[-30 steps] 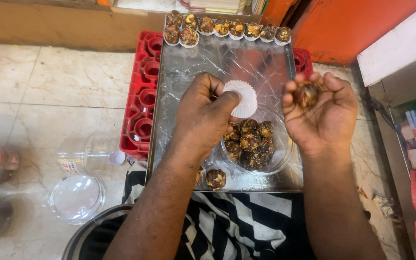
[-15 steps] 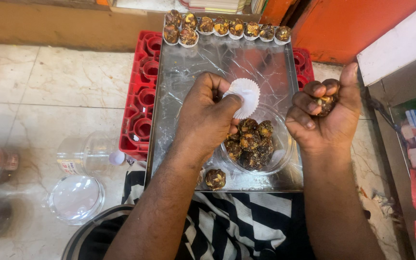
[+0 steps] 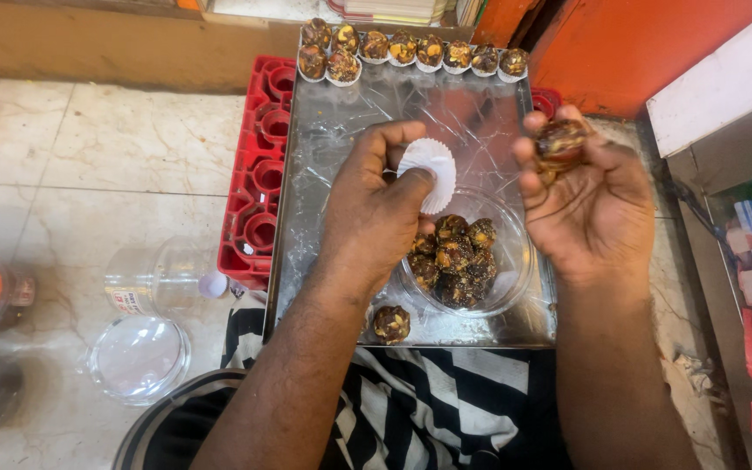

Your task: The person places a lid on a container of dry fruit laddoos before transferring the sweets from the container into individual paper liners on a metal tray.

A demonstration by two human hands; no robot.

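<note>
While my left hand [image 3: 376, 213] pinches a white paper cup [image 3: 429, 172], my right hand [image 3: 589, 196] grips a nutty ball [image 3: 560, 142] at its fingertips. The ball sits well right of the cup, above the steel tray [image 3: 480, 109].

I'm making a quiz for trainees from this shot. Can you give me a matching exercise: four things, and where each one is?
Things:
1. white paper cup
2. single sweet ball
3. glass bowl
4. red crate

Places:
A. under the steel tray, showing at its left edge
B. in the right hand, at the fingertips
C. on the tray, holding a pile of balls
D. pinched in the left hand

Pairs: 1-D, 2-B, 3-C, 4-A
</note>
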